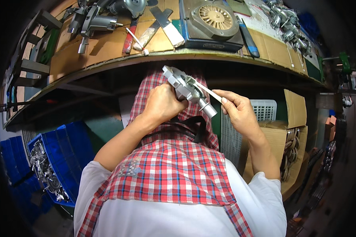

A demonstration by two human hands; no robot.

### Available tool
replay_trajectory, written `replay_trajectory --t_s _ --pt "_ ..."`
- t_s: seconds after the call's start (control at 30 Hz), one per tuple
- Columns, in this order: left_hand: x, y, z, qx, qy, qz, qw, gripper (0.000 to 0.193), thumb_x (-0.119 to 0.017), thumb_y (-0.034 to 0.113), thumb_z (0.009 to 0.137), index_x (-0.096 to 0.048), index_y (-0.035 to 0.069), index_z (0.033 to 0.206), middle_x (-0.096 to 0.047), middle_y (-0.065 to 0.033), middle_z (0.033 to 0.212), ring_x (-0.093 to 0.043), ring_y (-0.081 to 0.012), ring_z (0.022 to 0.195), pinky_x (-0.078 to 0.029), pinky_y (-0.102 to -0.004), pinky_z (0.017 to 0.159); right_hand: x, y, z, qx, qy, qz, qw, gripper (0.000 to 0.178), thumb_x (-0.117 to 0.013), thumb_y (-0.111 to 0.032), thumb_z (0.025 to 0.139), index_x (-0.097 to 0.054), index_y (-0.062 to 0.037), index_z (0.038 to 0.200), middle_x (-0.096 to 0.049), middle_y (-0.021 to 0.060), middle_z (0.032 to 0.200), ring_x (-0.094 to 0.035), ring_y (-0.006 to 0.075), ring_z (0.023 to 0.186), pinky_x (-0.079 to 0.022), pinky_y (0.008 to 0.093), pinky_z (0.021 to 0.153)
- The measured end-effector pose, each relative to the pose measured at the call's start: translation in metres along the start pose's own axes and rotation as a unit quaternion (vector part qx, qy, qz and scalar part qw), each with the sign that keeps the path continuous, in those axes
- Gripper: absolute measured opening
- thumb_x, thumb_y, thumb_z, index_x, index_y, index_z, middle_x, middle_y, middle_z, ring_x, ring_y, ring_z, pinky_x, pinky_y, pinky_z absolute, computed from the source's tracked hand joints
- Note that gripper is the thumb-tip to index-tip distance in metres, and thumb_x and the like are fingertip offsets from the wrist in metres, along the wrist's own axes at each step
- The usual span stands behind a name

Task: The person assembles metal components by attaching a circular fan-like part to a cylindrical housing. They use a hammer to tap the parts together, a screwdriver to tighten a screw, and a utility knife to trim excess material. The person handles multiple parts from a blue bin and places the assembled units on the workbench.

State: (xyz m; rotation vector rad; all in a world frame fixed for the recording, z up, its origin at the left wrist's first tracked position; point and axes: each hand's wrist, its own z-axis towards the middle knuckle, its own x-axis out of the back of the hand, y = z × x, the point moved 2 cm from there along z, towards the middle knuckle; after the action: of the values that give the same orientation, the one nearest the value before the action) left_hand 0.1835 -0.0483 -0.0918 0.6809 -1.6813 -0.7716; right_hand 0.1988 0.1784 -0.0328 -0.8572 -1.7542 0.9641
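Note:
A silver-grey cast metal housing (pixel 189 89) with a short round tube at its lower right is held tilted over my lap. My left hand (pixel 162 102) is closed around its left side, thumb tucked beneath. Between the fingertips of my right hand (pixel 236 110) is a slim white stick (pixel 208 91), wider at the held end. Its thin far end reaches into the hollow of the housing; what kind of tip it has, I cannot make out. Both hands are just below the bench edge, in front of a red checked apron (pixel 174 170).
Across the bench (pixel 103 63), covered with cardboard, lie more metal castings (pixel 97 23), flat files (pixel 168 27), a red-handled tool (pixel 130 37), a blue-handled tool (pixel 247 37) and a round-topped machine (pixel 214 17). Blue crates (pixel 73 146) of metal parts stand left; a cardboard box (pixel 296 158) and white basket (pixel 261 108) right.

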Motion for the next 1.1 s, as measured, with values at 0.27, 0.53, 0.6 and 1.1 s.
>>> replay_trajectory --t_s 0.27,0.53,0.6,1.1 --pt "0.015 -0.018 -0.001 0.095 -0.216 -0.263 0.936 0.030 -0.071 0.024 0.081 -0.065 0.000 0.099 -0.066 -0.0078 0.081 -0.063 -0.0166 0.076 -0.050 -0.0324 0.069 0.102 -0.053 0.103 0.193 0.308 -0.143 0.920 0.032 -0.048 -0.007 0.097 -0.061 -0.0040 0.127 -0.057 0.0026 0.072 -0.052 0.0086 0.065 -0.045 0.0236 0.065" --pt "0.023 -0.028 -0.003 0.063 -0.229 -0.340 0.910 0.078 -0.083 0.030 0.074 -0.040 -0.005 0.129 -0.056 -0.0145 0.111 -0.056 -0.0208 0.100 -0.047 -0.0342 0.087 0.182 0.007 0.316 0.075 0.372 -0.427 0.821 0.050 -0.045 -0.001 0.085 -0.056 -0.0125 0.133 -0.056 0.0259 0.120 -0.055 0.0404 0.113 -0.044 0.0442 0.098" --pt "0.030 -0.019 -0.008 0.022 -0.137 -0.295 0.945 0.086 -0.085 0.032 0.071 -0.037 -0.003 0.134 -0.052 -0.0164 0.119 -0.052 -0.0253 0.110 -0.043 -0.0367 0.095 0.178 0.006 0.327 0.030 0.354 -0.434 0.828 0.047 -0.044 -0.005 0.089 -0.056 -0.0154 0.133 -0.055 0.0232 0.124 -0.050 0.0382 0.120 -0.039 0.0477 0.101" --pt "0.012 0.021 0.009 -0.004 -0.156 -0.187 0.970 0.066 -0.076 0.021 0.074 -0.040 -0.007 0.122 -0.060 -0.0225 0.105 -0.062 -0.0268 0.097 -0.051 -0.0359 0.081 -0.037 -0.039 0.023 0.442 0.093 -0.498 0.740 0.052 -0.063 -0.018 0.079 -0.056 -0.0098 0.129 -0.051 0.0047 0.138 -0.041 0.0162 0.132 -0.016 0.0433 0.111"
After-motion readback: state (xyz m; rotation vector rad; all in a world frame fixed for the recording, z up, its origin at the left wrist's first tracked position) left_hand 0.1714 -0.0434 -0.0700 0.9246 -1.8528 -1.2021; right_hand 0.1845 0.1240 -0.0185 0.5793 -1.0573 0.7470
